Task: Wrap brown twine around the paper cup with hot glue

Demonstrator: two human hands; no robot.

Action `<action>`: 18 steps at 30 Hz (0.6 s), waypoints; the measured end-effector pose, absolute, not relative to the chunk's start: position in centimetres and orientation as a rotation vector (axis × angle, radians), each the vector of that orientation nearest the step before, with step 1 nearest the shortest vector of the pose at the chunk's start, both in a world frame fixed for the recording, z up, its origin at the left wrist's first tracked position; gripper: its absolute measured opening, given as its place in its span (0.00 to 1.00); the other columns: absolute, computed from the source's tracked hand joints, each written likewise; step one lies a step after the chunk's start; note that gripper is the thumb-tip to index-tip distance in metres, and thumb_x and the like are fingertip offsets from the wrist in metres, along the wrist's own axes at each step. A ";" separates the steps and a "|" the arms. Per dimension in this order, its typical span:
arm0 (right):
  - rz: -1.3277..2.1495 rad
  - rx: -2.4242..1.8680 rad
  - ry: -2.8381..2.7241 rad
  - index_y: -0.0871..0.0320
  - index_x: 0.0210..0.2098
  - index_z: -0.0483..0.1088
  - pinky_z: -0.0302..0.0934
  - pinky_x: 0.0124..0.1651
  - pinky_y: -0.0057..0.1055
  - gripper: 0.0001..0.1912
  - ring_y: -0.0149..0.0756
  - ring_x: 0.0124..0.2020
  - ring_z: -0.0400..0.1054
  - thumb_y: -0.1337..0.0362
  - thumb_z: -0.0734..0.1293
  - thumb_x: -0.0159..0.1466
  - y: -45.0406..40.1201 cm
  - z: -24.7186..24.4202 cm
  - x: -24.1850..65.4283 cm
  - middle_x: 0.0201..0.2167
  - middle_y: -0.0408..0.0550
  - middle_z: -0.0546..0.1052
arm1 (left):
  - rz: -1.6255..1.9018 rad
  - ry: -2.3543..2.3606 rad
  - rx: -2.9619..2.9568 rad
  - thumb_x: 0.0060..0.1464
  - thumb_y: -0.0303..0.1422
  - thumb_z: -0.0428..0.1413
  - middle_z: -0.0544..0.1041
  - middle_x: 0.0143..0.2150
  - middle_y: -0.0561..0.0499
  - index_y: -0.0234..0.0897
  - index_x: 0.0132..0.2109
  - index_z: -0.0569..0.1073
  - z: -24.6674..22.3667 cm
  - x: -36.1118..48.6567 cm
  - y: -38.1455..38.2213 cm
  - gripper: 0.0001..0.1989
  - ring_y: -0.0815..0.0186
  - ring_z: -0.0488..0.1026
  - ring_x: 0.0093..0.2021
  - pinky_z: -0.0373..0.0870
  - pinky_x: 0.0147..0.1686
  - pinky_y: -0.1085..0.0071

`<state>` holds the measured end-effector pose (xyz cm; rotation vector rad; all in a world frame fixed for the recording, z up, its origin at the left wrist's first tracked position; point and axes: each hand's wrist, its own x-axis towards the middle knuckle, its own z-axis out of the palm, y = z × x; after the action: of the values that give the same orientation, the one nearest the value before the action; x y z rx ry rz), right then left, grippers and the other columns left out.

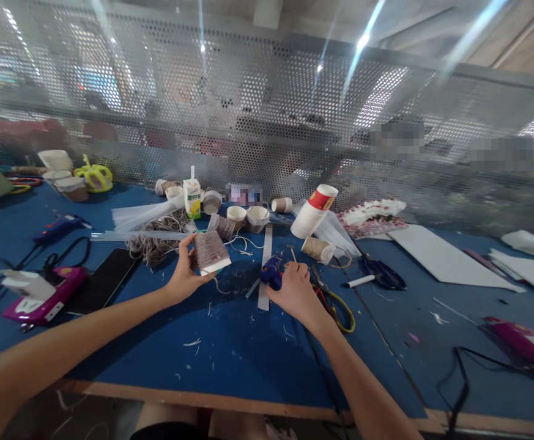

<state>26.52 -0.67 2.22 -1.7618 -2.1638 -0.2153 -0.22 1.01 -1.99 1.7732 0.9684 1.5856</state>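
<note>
My left hand (pixel 186 276) is closed round a small cup wound with grey-brown cord (pixel 210 249), tilted, its white rim facing down and toward me. Fingers of my right hand (pixel 296 286) are wrapped on a blue glue gun (pixel 272 269) just right of the middle. Under the glue gun a clear-grey ruler (pixel 267 244) lies on the blue table. Behind the wound cup are another cord-wrapped cup (pixel 223 226), two white-rimmed cups and a heap of grey-brown cord (pixel 156 241).
Stacked paper cups (pixel 313 212), a twine roll (pixel 318 249), yellow-handled scissors (pixel 344 311), a marker (pixel 361 281) and dark scissors (pixel 383 273) lie right. Left are a phone (pixel 106 282), pink power strip (pixel 46 297) and another glue gun (pixel 58 229). A drink carton (pixel 192 198) stands behind.
</note>
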 end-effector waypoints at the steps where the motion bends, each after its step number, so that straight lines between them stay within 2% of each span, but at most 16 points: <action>1: -0.230 -1.816 -2.190 0.65 0.44 0.62 0.61 0.42 0.49 0.26 0.58 0.43 0.64 0.53 0.69 0.55 -0.6 2.4 26.4 0.39 0.64 0.67 | 1.561 0.947 1.770 0.49 0.44 0.61 0.58 0.59 0.40 0.47 0.62 0.45 -1.9 -0.3 1.0 0.41 0.56 0.69 0.55 0.73 0.50 0.58; 5: -0.251 -2.086 -2.187 0.70 0.42 0.64 0.59 0.44 0.44 0.23 0.58 0.45 0.63 0.59 0.68 0.54 -0.6 3.6 25.2 0.41 0.68 0.68 | 1.542 0.908 1.757 0.45 0.38 0.64 0.55 0.60 0.43 0.48 0.61 0.52 -1.7 -0.4 0.9 0.40 0.52 0.66 0.58 0.72 0.51 0.56; 8: -0.164 -2.100 -2.200 0.70 0.38 0.66 0.57 0.46 0.43 0.17 0.55 0.44 0.65 0.62 0.66 0.55 -0.2 3.9 24.8 0.38 0.66 0.71 | 1.533 0.885 1.722 0.42 0.37 0.66 0.54 0.60 0.43 0.47 0.60 0.56 -1.6 -0.3 0.9 0.39 0.51 0.65 0.59 0.71 0.53 0.53; 13: 0.056 -1.803 -1.878 0.61 0.32 0.66 0.59 0.47 0.45 0.07 0.52 0.42 0.67 0.64 0.62 0.56 0.5 3.6 25.5 0.35 0.61 0.73 | 1.457 0.838 1.648 0.43 0.36 0.64 0.58 0.60 0.41 0.46 0.62 0.51 -1.4 -0.2 0.7 0.43 0.52 0.67 0.57 0.70 0.54 0.52; 15: 0.207 -1.699 -1.711 0.59 0.31 0.66 0.63 0.42 0.41 0.07 0.47 0.37 0.70 0.62 0.60 0.56 0.5 3.7 25.6 0.32 0.56 0.74 | 1.423 0.823 1.651 0.43 0.36 0.64 0.58 0.60 0.41 0.46 0.63 0.51 -1.4 -0.2 0.6 0.43 0.52 0.66 0.58 0.70 0.54 0.52; 18: 0.643 -1.586 -1.522 0.58 0.29 0.67 0.64 0.26 0.34 0.12 0.39 0.20 0.69 0.57 0.58 0.57 -0.1 4.4 25.4 0.17 0.45 0.71 | 1.391 0.840 1.644 0.43 0.35 0.64 0.59 0.59 0.41 0.45 0.61 0.52 -1.4 -0.2 0.6 0.41 0.53 0.67 0.57 0.70 0.54 0.52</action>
<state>25.38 -0.06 4.36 -1.5857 -1.5224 0.6428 -0.25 0.62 -1.40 1.6441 0.8405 1.3912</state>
